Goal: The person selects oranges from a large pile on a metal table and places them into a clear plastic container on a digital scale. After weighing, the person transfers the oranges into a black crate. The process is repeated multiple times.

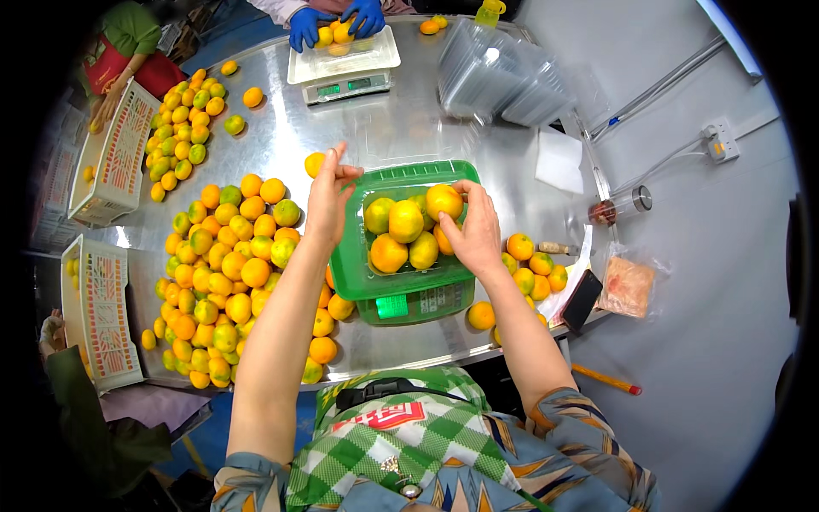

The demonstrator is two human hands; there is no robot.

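Note:
A green plastic tray (349, 275) sits on a green digital scale (441, 302) with a lit display. Inside it, a clear plastic box seems to hold several yellow-orange mandarins (405, 221), some partly green. My right hand (477, 233) has thumb and fingers around a mandarin (444, 202) at the top right of this group. My left hand (327, 201) is raised by the tray's left rim, fingers apart, with nothing seen in it. Just beyond its fingers lies a single mandarin (314, 164) on the steel table (397, 128).
A large mandarin heap (230, 275) spreads to the left, beside white crates (115, 307). Stacked clear plastic boxes (492, 73) stand at the back right. Right of the tray lie more mandarins (540, 264), a knife handle (555, 248) and a phone (581, 299). Blue-gloved hands (333, 25) work at another scale (349, 83).

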